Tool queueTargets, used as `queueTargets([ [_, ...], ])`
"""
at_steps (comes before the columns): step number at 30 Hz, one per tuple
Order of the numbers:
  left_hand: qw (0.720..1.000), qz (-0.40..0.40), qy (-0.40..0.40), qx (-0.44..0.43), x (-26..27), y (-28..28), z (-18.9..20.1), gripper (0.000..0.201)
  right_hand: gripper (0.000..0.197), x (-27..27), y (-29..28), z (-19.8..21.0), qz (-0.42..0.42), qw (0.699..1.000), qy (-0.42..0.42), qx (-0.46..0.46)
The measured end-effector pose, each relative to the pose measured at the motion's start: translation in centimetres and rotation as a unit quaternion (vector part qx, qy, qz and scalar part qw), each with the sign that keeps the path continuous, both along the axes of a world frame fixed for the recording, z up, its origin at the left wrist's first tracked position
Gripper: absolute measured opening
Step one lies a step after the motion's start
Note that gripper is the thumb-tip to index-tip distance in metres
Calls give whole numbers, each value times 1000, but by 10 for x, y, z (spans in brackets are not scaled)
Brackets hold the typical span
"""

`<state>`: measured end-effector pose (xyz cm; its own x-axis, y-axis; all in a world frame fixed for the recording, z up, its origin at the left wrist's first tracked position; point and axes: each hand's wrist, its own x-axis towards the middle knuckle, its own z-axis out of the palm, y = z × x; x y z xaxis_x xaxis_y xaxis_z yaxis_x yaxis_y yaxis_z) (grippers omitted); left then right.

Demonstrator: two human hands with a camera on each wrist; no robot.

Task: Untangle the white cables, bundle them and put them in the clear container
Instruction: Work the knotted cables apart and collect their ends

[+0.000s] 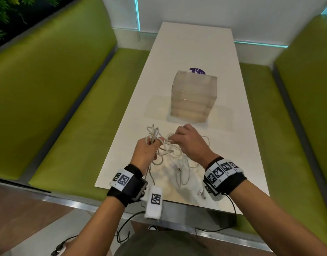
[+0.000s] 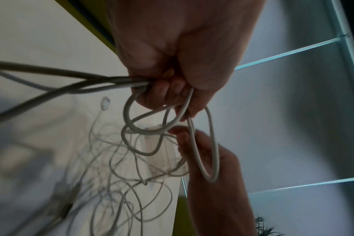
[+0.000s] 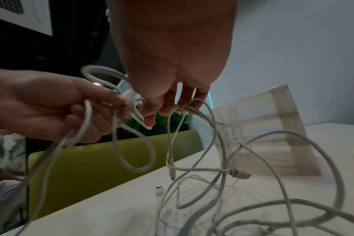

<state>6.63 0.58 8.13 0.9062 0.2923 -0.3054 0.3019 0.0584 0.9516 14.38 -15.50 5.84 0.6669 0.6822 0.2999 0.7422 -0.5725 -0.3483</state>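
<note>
White cables in one loose snarl, lifted partly off the near end of the white table, with slack loops and several connector ends trailing onto the tabletop on the near side of the clear container. Judged from their drape, the cords are light, limp and smooth-jacketed: they will sag, slide through a slack grasp and tighten into knots if pulled hard. The plug ends are the stiff parts and the likeliest to snag in a loop, so the best hold is probably on the cord just behind a plug, feeding that end back through the crossings.

Left of the container's near face, the left hand is closed in a fist round a gathered sheaf of strands; the left wrist view shows its fingers curled over several cords, with loops hanging below the fist. Beside it, and closer to the container, the right hand has its thumb and fingertips pinched on a thin strand near the knot, the other fingers bent loosely downward and clear of the table.

The container stands upright beyond both hands, apart from the cables; no cable lies inside it as far as its cloudy walls allow, and nothing is yet bundled
</note>
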Motion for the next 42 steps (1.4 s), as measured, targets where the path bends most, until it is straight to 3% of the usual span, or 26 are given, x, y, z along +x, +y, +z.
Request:
queueTargets([
  [2, 1000, 7, 9, -7, 4, -6, -2, 12, 19, -5, 4, 3, 22, 999, -27, 12],
  [5, 999, 13, 20, -38, 5, -9, -1, 17, 10, -4, 0, 2, 21, 998, -63, 18],
  [9, 998, 23, 16, -64, 7, -10, 3, 10, 9, -1, -1, 0, 30, 999, -29, -14],
  [14, 991, 95, -36, -83, 3, 12, 16, 4, 13, 26, -29, -18, -121, 980, 97, -125],
  [17, 991, 102, -44, -72, -2, 30, 20, 9, 17, 32, -44, -20, -153, 971, 122, -136],
  [21, 998, 54, -37, -21, -10, 30, 18, 17, 17, 24, -37, -8, -145, 977, 134, -83],
  [24, 999, 24, -38, -5, -14, 20, 18, 15, 20, 4, -29, 8, -98, 981, 163, 48],
  [27, 999, 6, -42, 15, -14, 11, 14, 21, 25, -24, -20, 36, -50, 946, 277, 162],
  [32, 994, -65, -46, 76, -16, 0, 9, 23, 75, -49, -17, 58, 64, 884, 445, 132],
  [35, 987, -95, -42, 119, -18, -4, 5, 21, 93, -55, -14, 58, 81, 851, 499, 141],
  [39, 978, -171, -22, 120, -25, -14, 8, 26, 111, -61, -6, 54, -8, 873, 467, 140],
  [42, 975, -205, -6, 86, -29, -15, 15, 25, 95, -60, -9, 51, -37, 875, 464, 132],
])
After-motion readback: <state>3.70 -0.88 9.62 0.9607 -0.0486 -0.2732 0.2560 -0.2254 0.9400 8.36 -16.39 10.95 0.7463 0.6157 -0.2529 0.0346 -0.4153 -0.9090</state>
